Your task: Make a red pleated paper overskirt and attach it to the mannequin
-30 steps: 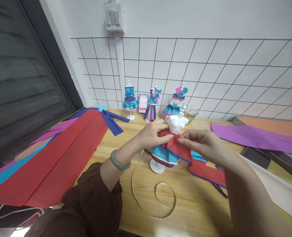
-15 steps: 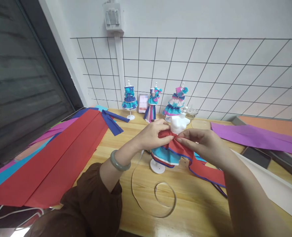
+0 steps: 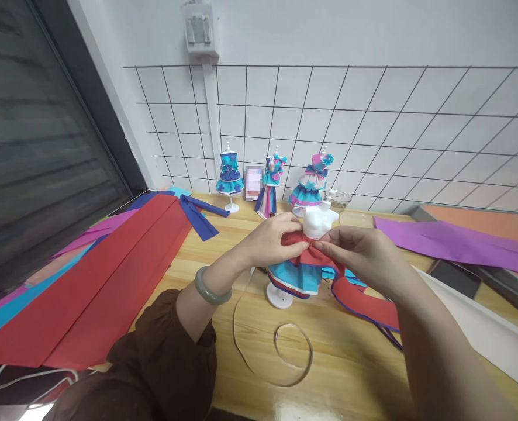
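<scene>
A small white dress-form mannequin (image 3: pixel 319 221) leans slightly to the right on its round white base (image 3: pixel 279 295). Round its waist lies a red fabric strip (image 3: pixel 364 301) with blue edging, gathered into folds over a layered turquoise skirt (image 3: pixel 294 277) with white and dark trim. My left hand (image 3: pixel 276 237) wraps the left side of the waist, its thumb pressing the red fabric at the front. Closed in a pinch, my right hand (image 3: pixel 358 251) grips the gathered red strip just below the bust. The strip's loose end trails to the right, behind my right wrist.
Thin tape (image 3: pixel 310 351) curls on the wooden table in front. Large red fabric sheets (image 3: pixel 110 280) lie left, beside dark blue strips (image 3: pixel 200 219). Several dressed mannequins (image 3: pixel 230 175) and a phone (image 3: pixel 254 183) stand at the back. Right are purple fabric (image 3: pixel 452 242) and a white tray (image 3: pixel 482 333).
My right hand has drawn the red strip slightly up and inward, bunching more of it at the waist. More turquoise shows at right. My left hand stays put.
</scene>
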`<state>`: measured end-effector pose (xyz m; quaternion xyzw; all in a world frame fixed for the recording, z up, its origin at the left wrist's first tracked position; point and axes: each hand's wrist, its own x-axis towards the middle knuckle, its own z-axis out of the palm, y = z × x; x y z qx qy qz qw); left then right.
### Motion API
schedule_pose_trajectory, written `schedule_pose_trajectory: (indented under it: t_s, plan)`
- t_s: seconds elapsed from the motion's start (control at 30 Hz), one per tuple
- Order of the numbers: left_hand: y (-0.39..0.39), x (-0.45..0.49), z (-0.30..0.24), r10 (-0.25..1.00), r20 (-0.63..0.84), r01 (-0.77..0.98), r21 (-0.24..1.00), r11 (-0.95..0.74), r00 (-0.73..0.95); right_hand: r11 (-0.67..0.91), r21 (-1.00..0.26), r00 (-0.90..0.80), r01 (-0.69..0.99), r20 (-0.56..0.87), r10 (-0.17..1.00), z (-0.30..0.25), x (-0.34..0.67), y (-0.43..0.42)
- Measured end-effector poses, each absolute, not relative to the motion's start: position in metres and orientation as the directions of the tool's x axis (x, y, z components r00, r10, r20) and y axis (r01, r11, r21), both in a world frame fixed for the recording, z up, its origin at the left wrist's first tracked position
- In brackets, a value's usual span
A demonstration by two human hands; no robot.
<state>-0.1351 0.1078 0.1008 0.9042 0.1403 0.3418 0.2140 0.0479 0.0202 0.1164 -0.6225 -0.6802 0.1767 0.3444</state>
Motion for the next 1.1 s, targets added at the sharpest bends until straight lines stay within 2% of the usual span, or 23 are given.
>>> schedule_pose_trajectory:
  t_s: [0.27,0.57,0.83,1.1]
  plan:
    - [0.109,-0.137,0.102,0.363,0.572,0.066,0.473,-0.879,0.736,0.164,-0.671,0.027,0.723,0.264,0.964,0.116,0.047,0.02]
    - [0.11,-0.13,0.094,0.427,0.602,0.027,0.558,-0.829,0.674,0.178,-0.607,0.013,0.775,0.296,0.955,0.117,0.046,0.02]
    - [0.113,-0.131,0.093,0.428,0.623,0.151,0.447,-0.882,0.655,0.089,-0.631,0.019,0.771,0.162,0.987,0.12,0.054,0.02]
    - [0.116,-0.131,0.092,0.416,0.62,0.059,0.512,-0.857,0.665,0.099,-0.674,-0.058,0.732,0.083,0.995,0.122,0.052,0.02]
